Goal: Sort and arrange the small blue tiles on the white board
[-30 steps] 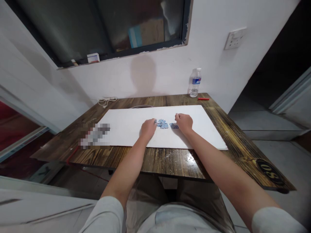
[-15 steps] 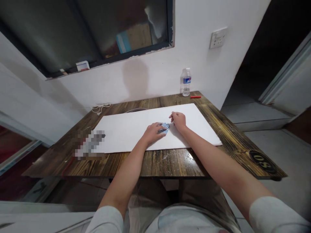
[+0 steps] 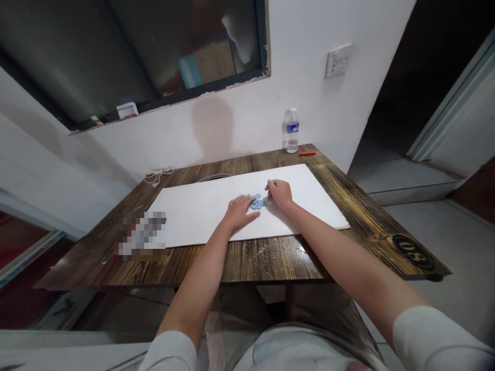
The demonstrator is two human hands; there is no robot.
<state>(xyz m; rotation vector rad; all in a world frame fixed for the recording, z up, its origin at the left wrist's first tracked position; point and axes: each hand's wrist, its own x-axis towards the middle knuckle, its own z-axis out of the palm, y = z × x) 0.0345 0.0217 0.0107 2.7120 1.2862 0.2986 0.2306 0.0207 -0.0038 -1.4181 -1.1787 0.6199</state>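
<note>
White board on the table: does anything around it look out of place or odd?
Yes: a pixelated patch on the wooden table, left of the white board, looks odd, because it hides whatever lies there.

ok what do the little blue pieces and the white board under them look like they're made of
The small blue pieces look like thin printed card or plastic, flat with blue-and-white markings; they're too small to tell which. The white board seems matte foam board or stiff card, with an even, unmarked surface.
</note>
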